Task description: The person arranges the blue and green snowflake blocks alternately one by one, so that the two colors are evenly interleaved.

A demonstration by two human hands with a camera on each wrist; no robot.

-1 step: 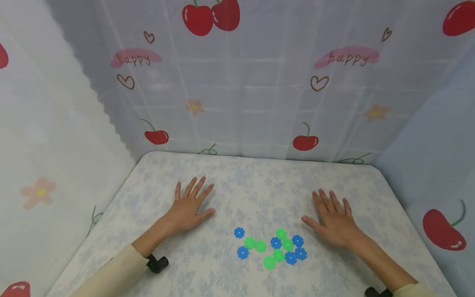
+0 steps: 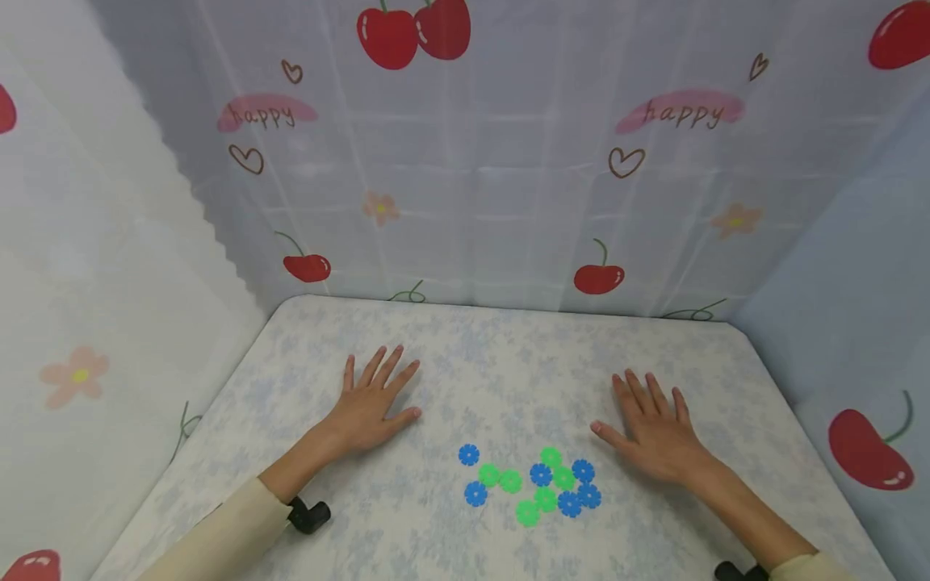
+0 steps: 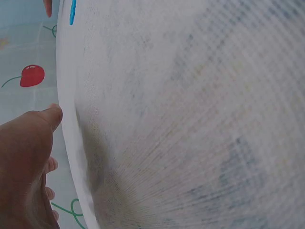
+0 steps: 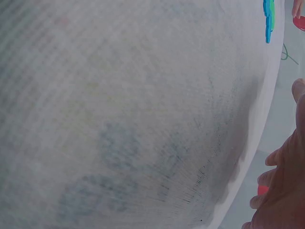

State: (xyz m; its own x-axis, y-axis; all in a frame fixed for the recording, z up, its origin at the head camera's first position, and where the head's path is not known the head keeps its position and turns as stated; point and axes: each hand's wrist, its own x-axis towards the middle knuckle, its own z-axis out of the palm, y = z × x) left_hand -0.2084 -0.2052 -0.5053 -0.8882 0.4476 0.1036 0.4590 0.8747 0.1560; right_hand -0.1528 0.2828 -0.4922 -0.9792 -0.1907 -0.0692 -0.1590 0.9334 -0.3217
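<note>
Small round discs with notched edges lie between the two hands, several blue, such as a blue disc (image 2: pixel 468 455) at the left, and several green, such as a green disc (image 2: pixel 527 513) nearest me. Some on the right touch or overlap. To their left my left hand (image 2: pixel 370 411) is palm down with fingers spread, holding nothing. On the other side my right hand (image 2: pixel 657 436) is also palm down, fingers straight, its thumb toward the discs. The left wrist view shows the left hand (image 3: pixel 24 162) from the thumb side; the right wrist view shows the right hand (image 4: pixel 288 171) likewise.
A pale cloth with faint blue blotches covers the table (image 2: pixel 494 363). Behind it hangs a curtain (image 2: pixel 479 194) printed with cherries, hearts and flowers, with more fabric at both sides. A black wrist camera (image 2: pixel 311 517) sits under the left wrist.
</note>
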